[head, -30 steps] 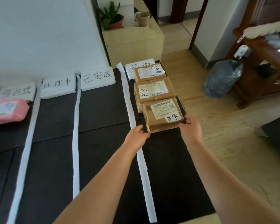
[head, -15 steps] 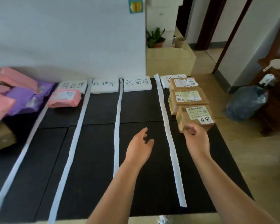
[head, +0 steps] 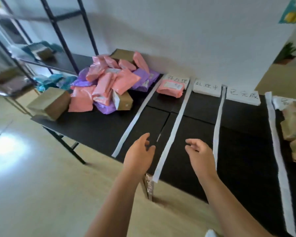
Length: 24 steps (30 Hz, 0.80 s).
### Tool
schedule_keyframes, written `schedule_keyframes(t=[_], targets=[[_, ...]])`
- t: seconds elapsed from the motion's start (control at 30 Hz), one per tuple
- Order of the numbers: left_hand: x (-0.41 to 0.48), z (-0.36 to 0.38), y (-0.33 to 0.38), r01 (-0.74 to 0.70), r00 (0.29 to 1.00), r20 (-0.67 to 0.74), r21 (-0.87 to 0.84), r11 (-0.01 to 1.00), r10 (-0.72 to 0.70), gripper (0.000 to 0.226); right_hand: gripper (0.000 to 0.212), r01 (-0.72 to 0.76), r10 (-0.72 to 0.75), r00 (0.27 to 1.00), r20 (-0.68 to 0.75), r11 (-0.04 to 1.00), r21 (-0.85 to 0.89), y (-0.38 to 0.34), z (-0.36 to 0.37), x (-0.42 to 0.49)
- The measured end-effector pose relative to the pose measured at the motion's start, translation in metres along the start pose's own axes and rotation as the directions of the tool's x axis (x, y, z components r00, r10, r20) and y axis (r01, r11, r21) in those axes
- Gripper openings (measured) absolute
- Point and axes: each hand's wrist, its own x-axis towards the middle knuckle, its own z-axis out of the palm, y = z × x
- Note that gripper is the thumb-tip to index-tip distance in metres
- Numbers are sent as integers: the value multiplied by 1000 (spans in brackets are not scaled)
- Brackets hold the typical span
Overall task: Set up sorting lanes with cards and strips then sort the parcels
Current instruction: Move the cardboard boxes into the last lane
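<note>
I am holding my left hand (head: 138, 156) and right hand (head: 201, 156) over the surface (head: 92, 124), fingers loose and empty. The pile of mailers (head: 108, 82) is lying at its left end. I am judging them soft, light and slippery, best pinched at an edge.

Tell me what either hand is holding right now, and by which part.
Nothing: the left hand and right hand hover empty, fingers relaxed, over the black table.
</note>
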Motion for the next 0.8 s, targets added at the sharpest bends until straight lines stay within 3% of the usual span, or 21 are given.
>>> schedule_keyframes(t=[0.17,0.43,0.8], targets=[[-10,-77,-63,107,982,-146,-70,992,-116,54,19,62,-67,982,175,997,36,-43,83,-23],[7,-144,-120,230,925,-269,-169,959,-269,54,17,132,-134,937,324,991,28,-92,179,-8],[142,-229,-175,335,861,-342,-176,925,-377,53,19,95,-120,885,449,992,79,-156,337,92]])
